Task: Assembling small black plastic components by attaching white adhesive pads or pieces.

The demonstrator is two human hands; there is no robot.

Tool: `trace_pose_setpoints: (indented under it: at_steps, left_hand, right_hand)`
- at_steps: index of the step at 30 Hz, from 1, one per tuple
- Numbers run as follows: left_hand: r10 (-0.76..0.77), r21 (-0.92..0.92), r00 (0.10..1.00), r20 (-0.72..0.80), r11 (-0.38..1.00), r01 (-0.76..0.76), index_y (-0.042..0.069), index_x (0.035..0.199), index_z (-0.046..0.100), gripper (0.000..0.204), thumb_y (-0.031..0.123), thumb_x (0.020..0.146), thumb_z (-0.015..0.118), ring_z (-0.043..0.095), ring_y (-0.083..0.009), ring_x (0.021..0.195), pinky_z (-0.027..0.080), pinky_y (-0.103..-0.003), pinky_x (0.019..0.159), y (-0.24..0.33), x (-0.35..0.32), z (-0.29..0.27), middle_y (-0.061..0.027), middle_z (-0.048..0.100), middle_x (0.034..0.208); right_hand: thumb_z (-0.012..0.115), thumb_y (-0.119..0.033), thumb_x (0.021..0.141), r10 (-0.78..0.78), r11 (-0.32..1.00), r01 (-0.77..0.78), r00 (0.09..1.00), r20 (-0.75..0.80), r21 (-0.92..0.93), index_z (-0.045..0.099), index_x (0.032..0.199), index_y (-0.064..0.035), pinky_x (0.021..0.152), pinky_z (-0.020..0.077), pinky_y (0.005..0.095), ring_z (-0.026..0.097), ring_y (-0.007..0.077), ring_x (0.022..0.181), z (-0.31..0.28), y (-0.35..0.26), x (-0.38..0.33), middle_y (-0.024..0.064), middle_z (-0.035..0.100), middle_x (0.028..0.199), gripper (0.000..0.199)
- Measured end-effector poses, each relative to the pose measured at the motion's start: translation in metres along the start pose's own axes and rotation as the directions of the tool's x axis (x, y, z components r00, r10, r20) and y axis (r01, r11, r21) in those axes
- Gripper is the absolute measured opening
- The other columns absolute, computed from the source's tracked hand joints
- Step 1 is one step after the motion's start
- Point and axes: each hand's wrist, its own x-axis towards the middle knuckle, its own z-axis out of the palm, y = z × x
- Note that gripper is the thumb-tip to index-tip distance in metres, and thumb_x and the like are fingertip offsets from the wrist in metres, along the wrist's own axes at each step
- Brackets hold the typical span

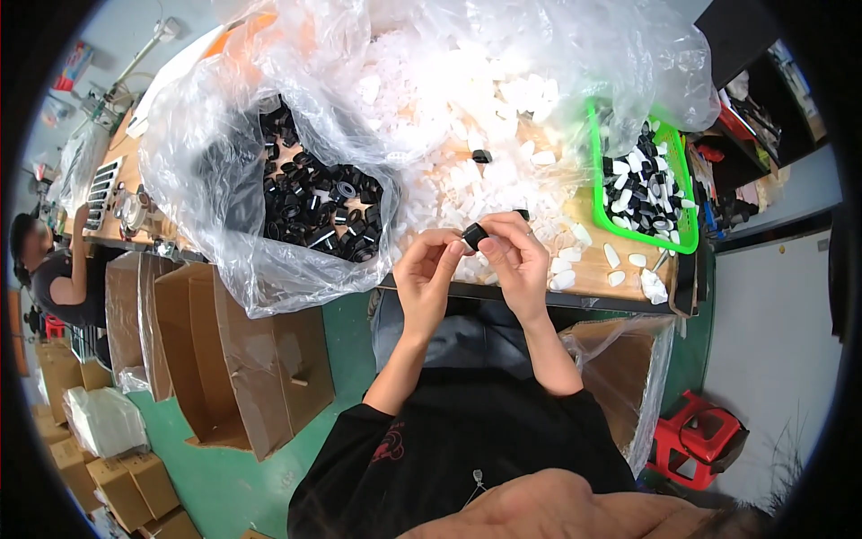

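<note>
Both my hands meet at the near edge of the worktable, fingertips pinched around one small black plastic cap (474, 236). My left hand (426, 271) grips its left side between thumb and fingers. On the other side, the thumb and fingers of my right hand (519, 260) close on the same cap. White, petal-shaped plastic pieces (566, 260) lie scattered beside and beyond my hands. Another black cap (481, 156) rests among them. To the left, a clear plastic bag (260, 274) lies opened around many black ring-shaped caps (314, 202).
A green basket (597, 193) holding black and white parts stands at the table's right. Clear plastic sheeting (628, 45) covers the back. Below are an open cardboard box (278, 377) and a red stool (691, 440). Another person (72, 278) works at far left.
</note>
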Motion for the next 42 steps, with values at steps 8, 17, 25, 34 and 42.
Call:
trace_pose_setpoints:
  at_steps: [8, 17, 25, 34, 42]
  left_hand:
    - [0.01, 0.1, 0.978, 0.208, 0.995, -0.031, -0.007, 0.12, 0.06, 0.03, -0.002, 0.091, 0.066, 0.063, -0.0149, 0.099, 0.05, -0.027, 0.088, 0.004, 0.007, -0.015, -0.0106, 0.065, 0.11]
    - [0.199, 0.179, 0.952, 0.234, 0.953, -0.244, -0.007, 0.114, 0.063, 0.026, 0.001, 0.089, 0.067, 0.064, -0.0205, 0.1, 0.05, -0.03, 0.087, 0.002, 0.009, -0.021, -0.0171, 0.067, 0.111]
    - [0.209, 0.285, 0.923, 0.322, 0.909, -0.305, -0.008, 0.11, 0.066, 0.027, -0.002, 0.084, 0.069, 0.063, -0.027, 0.104, 0.048, -0.036, 0.093, 0.005, 0.01, -0.022, -0.0186, 0.067, 0.11]
    - [0.204, 0.327, 0.915, 0.347, 0.888, -0.322, -0.008, 0.11, 0.066, 0.028, -0.004, 0.082, 0.07, 0.063, -0.0274, 0.103, 0.049, -0.036, 0.091, 0.008, 0.009, -0.019, -0.0184, 0.067, 0.109]
    - [0.257, 0.355, 0.918, 0.302, 0.863, -0.359, -0.001, 0.106, 0.069, 0.028, -0.001, 0.078, 0.073, 0.068, -0.0283, 0.093, 0.052, -0.036, 0.084, 0.007, 0.009, -0.013, -0.0144, 0.071, 0.1]
  right_hand:
    - [0.065, -0.003, 0.092, -0.159, 0.891, 0.249, 0.954, 0.253, -0.38, 0.065, 0.106, 0.0038, 0.081, 0.0506, 0.0284, 0.063, 0.0194, 0.094, -0.015, -0.015, 0.01, 0.0121, 0.062, 0.108, 0.016]
    - [0.062, 0.01, 0.088, -0.27, 0.878, 0.308, 0.951, 0.152, -0.366, 0.065, 0.095, -0.0001, 0.083, 0.0501, 0.0294, 0.064, 0.0213, 0.091, -0.02, -0.042, 0.007, 0.0118, 0.067, 0.1, 0.012]
    - [0.069, 0.009, 0.08, -0.413, 0.535, 0.609, 0.793, 0.447, -0.585, 0.066, 0.097, -0.0047, 0.074, 0.0512, 0.0337, 0.066, 0.0258, 0.087, -0.025, -0.044, 0.01, 0.0076, 0.07, 0.098, 0.022]
    - [0.073, 0.007, 0.078, -0.457, 0.518, 0.624, 0.78, 0.427, -0.586, 0.059, 0.105, -0.0063, 0.075, 0.0508, 0.0338, 0.068, 0.0245, 0.084, -0.024, -0.041, 0.008, 0.0067, 0.072, 0.099, 0.034]
    - [0.077, 0.001, 0.075, -0.45, 0.57, 0.562, 0.824, 0.344, -0.6, 0.07, 0.092, -0.0044, 0.076, 0.0515, 0.0339, 0.065, 0.0246, 0.087, -0.016, -0.041, 0.004, 0.0077, 0.07, 0.105, 0.019]
